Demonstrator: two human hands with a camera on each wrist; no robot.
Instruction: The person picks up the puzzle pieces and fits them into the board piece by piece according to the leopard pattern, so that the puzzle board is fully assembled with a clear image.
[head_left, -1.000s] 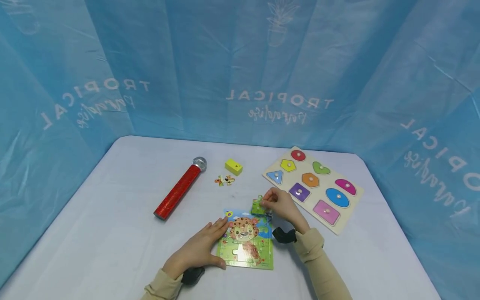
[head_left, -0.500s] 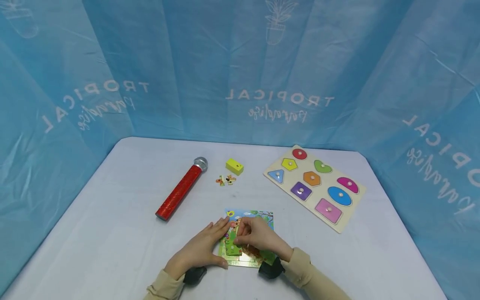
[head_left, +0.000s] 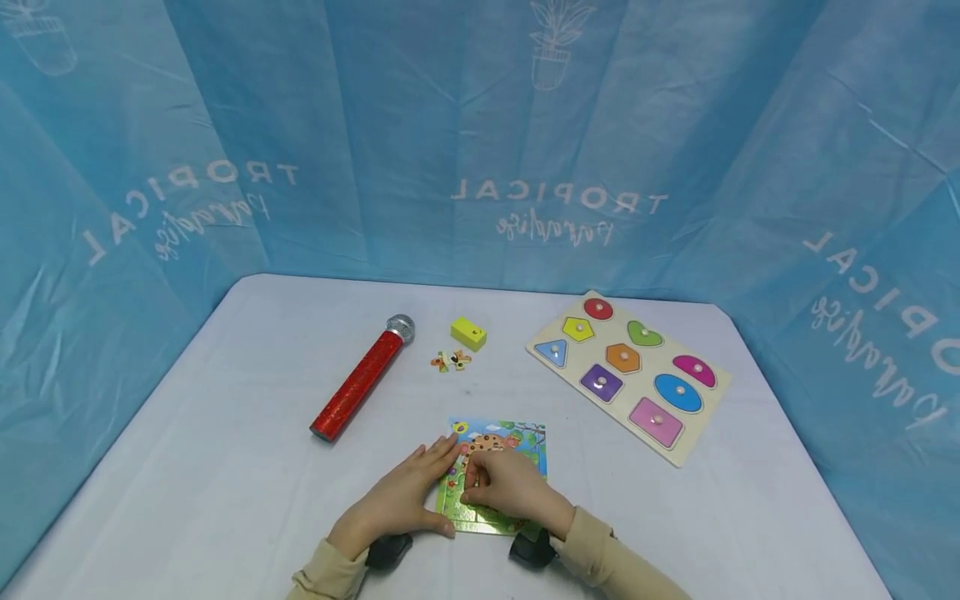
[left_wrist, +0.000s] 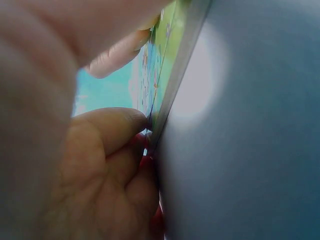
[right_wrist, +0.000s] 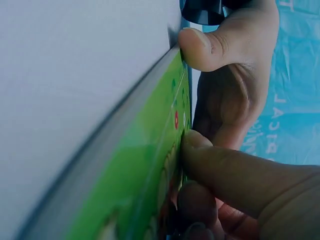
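Observation:
A jigsaw puzzle board [head_left: 531, 442] with a spotted leopard picture lies flat near the front of the white table. My left hand [head_left: 401, 492] rests along its left side, fingers spread on the edge and thumb at the lower left corner. Over the board's lower left part, my right hand [head_left: 513, 487] has curled fingers and thumb on a green puzzle piece, mostly hidden under them. In the right wrist view the right thumb [right_wrist: 220, 165] and fingertips are right at the picture surface [right_wrist: 125, 160]. The left wrist view shows the board's edge [left_wrist: 175, 75] side-on.
Behind the board lies a loose orange-and-white puzzle piece [head_left: 452, 361], with a yellow block [head_left: 468, 333] beyond it. A red microphone [head_left: 360, 383] lies to the left. On the right is a wooden shape board [head_left: 630, 379] with knobbed pieces. Blue curtains [head_left: 480, 142] surround the table [head_left: 247, 433].
My right hand has brought the green puzzle piece from the board's upper right edge to its lower left part, then lowered it there. The left hand has stayed in place.

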